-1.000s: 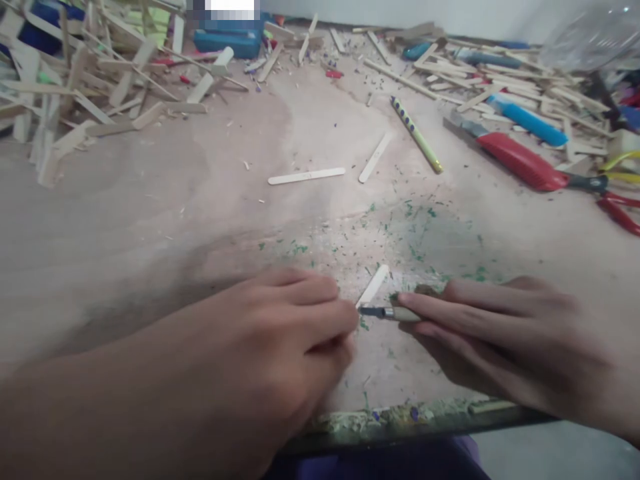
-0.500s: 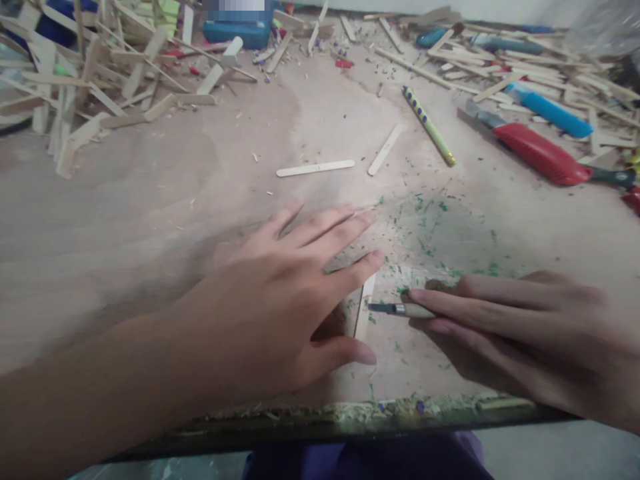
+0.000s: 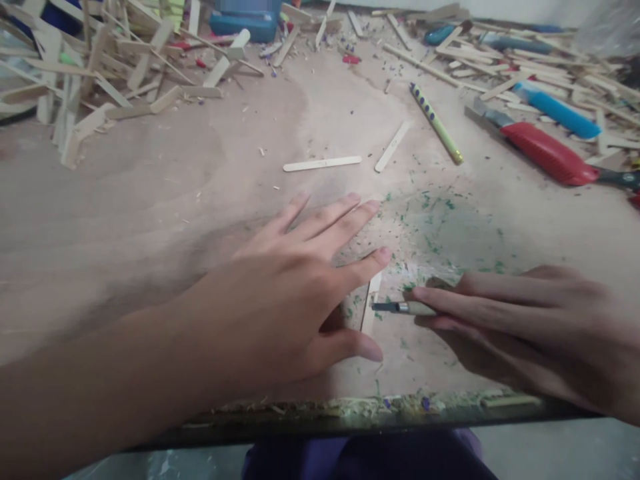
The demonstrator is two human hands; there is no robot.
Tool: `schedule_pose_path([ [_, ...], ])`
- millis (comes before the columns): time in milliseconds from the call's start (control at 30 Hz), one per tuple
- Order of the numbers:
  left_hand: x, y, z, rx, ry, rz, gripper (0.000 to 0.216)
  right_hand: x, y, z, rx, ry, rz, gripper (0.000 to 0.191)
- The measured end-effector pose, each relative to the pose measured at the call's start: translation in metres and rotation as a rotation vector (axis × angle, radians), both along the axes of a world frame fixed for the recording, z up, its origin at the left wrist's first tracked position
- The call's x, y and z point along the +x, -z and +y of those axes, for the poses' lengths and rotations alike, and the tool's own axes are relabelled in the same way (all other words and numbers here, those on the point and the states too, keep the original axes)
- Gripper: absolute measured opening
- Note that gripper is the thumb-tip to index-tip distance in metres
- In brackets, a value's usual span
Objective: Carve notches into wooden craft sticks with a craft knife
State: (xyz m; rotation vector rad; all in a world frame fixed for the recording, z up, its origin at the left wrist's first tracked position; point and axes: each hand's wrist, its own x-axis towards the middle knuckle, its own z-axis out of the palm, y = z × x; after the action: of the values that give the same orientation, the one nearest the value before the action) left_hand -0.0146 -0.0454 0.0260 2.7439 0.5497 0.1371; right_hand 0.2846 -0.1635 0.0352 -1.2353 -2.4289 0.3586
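Observation:
My left hand point(image 3: 305, 280) lies palm down with its fingers spread. A wooden craft stick point(image 3: 371, 307) lies on the table between its index fingertip and thumb, apparently held down at the ends; part of it is hidden by the hand. My right hand point(image 3: 530, 327) is closed round the pale handle of a small carving chisel point(image 3: 393, 307). The chisel's narrow dark blade points left, its tip touching or just over the stick. Green specks are scattered around the stick and beyond it.
Two craft sticks point(image 3: 323, 164) and a yellow dotted pencil point(image 3: 437, 125) lie farther back. A red-handled cutter point(image 3: 547, 153) and a blue one point(image 3: 560, 110) are at right. Piles of wooden sticks point(image 3: 75, 87) fill the back corners. Shavings line the table's front edge point(image 3: 350, 413).
The view has shifted a little, so the table's things appear slightly farther right. Both hands keep nearly the same places, and the chisel tip stays at the craft stick.

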Motion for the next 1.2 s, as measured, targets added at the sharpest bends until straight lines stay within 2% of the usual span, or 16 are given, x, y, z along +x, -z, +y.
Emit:
schedule_pose_path([
  [167, -0.002, 0.003, 0.000, -0.002, -0.006, -0.008, 0.087, 0.001, 0.004, 0.001, 0.010, -0.003, 0.004, 0.034],
  [333, -0.004, 0.003, 0.000, 0.003, -0.006, -0.013, 0.086, 0.005, -0.001, 0.002, -0.114, -0.031, 0.059, 0.058],
  [433, -0.003, 0.003, 0.001, -0.005, 0.000, -0.020, 0.086, 0.007, -0.004, 0.004, -0.139, -0.025, 0.059, 0.066],
  [533, -0.002, 0.003, 0.002, -0.009, 0.000, -0.018, 0.087, 0.006, -0.003, 0.007, -0.131, -0.044, 0.066, 0.060],
  [667, -0.003, 0.002, 0.002, -0.029, -0.002, -0.010, 0.087, 0.005, 0.000, 0.015, -0.119, -0.109, 0.101, 0.036],
  [733, -0.003, 0.001, 0.002, -0.038, -0.007, -0.012, 0.088, 0.006, -0.002, 0.017, -0.145, -0.135, 0.115, 0.030],
  [833, -0.003, -0.001, 0.002, -0.044, -0.010, 0.001, 0.089, 0.011, -0.009, 0.018, -0.218, -0.088, 0.132, 0.028],
  [967, -0.002, -0.001, 0.003, -0.038, 0.008, 0.007, 0.092, 0.015, -0.016, 0.020, -0.157, -0.090, 0.051, 0.029],
  [1200, -0.003, -0.001, 0.004, -0.043, 0.033, -0.017, 0.090, 0.003, -0.004, 0.021, -0.074, -0.084, 0.016, 0.029],
])
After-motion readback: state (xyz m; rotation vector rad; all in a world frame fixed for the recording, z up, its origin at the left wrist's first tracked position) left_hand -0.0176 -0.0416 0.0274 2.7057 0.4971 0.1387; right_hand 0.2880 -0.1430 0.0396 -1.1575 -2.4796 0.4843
